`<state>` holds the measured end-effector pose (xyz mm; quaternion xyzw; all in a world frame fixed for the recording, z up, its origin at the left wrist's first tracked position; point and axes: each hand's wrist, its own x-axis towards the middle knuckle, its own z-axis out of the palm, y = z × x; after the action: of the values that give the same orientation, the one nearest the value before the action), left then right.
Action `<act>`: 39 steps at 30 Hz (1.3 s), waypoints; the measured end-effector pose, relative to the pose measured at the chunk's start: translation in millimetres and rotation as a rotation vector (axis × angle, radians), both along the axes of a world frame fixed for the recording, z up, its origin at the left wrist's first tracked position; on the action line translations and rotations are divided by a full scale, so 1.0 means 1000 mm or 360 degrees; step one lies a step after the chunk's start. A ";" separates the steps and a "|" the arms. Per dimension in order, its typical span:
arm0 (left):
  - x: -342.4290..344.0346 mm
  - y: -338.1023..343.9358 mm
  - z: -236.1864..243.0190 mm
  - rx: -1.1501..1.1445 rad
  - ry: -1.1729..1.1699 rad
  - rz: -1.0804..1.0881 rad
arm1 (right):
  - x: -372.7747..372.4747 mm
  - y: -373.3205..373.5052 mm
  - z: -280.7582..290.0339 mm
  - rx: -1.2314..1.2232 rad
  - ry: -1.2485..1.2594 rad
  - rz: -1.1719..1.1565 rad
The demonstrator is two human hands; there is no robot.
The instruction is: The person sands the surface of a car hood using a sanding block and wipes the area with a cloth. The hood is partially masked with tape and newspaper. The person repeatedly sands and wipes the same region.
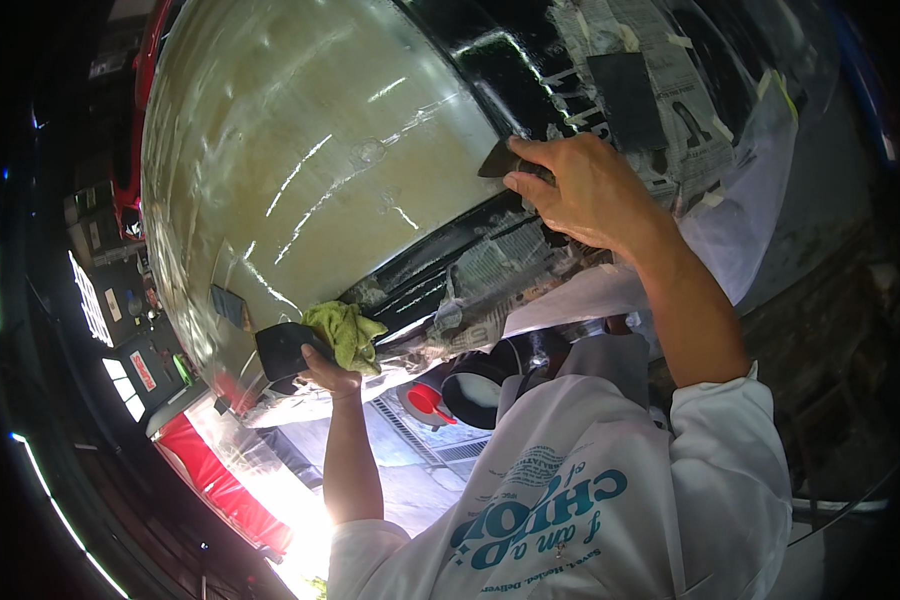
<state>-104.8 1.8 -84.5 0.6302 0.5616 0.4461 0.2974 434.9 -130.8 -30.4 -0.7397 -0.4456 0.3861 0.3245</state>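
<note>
- White shirt point(530, 520) with blue-green print is filling the lower foreground, nearest the lens; both bare forearms are reaching out from its sleeves.
- Rounded beige panel point(270, 110) is taking up the upper left, its surface shining wet or glossy (cannot tell which); pale streaks are running across it.
- Translucent white sheeting point(740, 235) is hanging along the right and lower side of the work.
- Newspaper point(688, 115) is masking the area beyond the right hand; torn pieces are also lining the panel's lower edge.
- Black strip point(445, 245) is bordering the panel, its long axis slanting from lower left to upper right, the right hand being nearer its upper end.
- Black bucket point(473, 390) is standing below, a red-handled item point(427, 400) showing just beside it.
- Right hand point(595, 190) is pinching a thin dark piece point(503, 163) between thumb and forefinger; that piece is lying left of the fingers, its free tip pointing left over the panel's right edge (contact: cannot tell).
- Left hand point(332, 376) is gripping a black pad point(288, 350) at the panel's lower edge, most fingers being hidden behind it.
- Yellow-green cloth point(346, 338) is bunching against that pad, just above the left hand.
- Loose dark sheet point(627, 95) is resting on the newspaper, beyond the right knuckles.
</note>
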 end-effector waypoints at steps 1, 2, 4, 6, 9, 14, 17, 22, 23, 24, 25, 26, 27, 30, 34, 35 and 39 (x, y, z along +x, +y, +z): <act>0.005 0.002 0.004 -0.0029 -0.0131 -0.0108 | 0.001 0.002 -0.001 0.0002 0.0007 0.0008; 0.017 0.001 0.012 -0.0057 -0.0203 -0.0163 | 0.003 0.004 -0.001 0.0001 0.0016 0.0011; 0.043 -0.003 0.026 -0.0108 -0.0293 -0.0219 | 0.002 0.004 -0.006 0.0084 -0.0017 0.0017; 0.039 -0.007 0.026 -0.0058 -0.0108 -0.0184 | -0.002 -0.003 -0.014 0.0255 -0.0089 0.0028; -0.009 -0.005 0.003 0.0115 0.0301 -0.0179 | 0.000 0.002 -0.002 0.0102 0.0032 -0.0008; 0.004 -0.003 0.010 0.0179 0.0096 -0.0319 | 0.000 0.003 -0.010 0.0175 -0.0090 0.0037; 0.001 0.007 0.006 0.1156 0.1300 -0.0470 | 0.006 0.016 0.002 0.0071 -0.0017 0.0051; -0.027 -0.001 -0.002 0.0596 0.1127 -0.0385 | 0.008 0.023 0.002 0.0115 -0.0060 0.0055; -0.024 0.000 -0.002 0.0638 0.1132 -0.0384 | 0.008 0.029 0.000 0.0141 -0.0079 0.0020; -0.021 -0.001 -0.001 0.0676 0.1141 -0.0375 | 0.008 0.031 0.000 0.0167 -0.0098 -0.0015; -0.018 0.001 0.001 0.1008 0.1364 -0.0471 | 0.007 0.031 0.000 0.0118 -0.0075 0.0013; -0.003 -0.003 0.010 0.0185 0.0587 -0.0551 | 0.008 0.031 0.002 0.0080 -0.0063 0.0032; 0.013 -0.008 0.021 -0.0417 -0.0308 -0.0278 | 0.008 0.032 0.003 0.0047 -0.0047 0.0059; 0.009 -0.009 0.011 -0.0427 -0.0660 0.0003 | 0.008 0.039 0.000 0.0146 -0.0118 0.0003; -0.018 -0.006 0.002 -0.0246 0.0001 -0.0268 | 0.008 0.038 0.002 0.0120 -0.0081 0.0005; -0.009 -0.005 0.004 -0.0286 -0.0014 -0.0239 | 0.007 0.035 -0.002 0.0157 -0.0089 -0.0010; 0.023 -0.012 0.015 -0.0370 -0.0273 0.0035 | 0.011 0.049 -0.009 0.0270 -0.0204 -0.0009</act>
<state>-82.3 -10.7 -69.1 0.5449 0.5889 0.4336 0.4103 446.2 -82.1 -39.8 -0.7341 -0.4943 0.2980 0.3578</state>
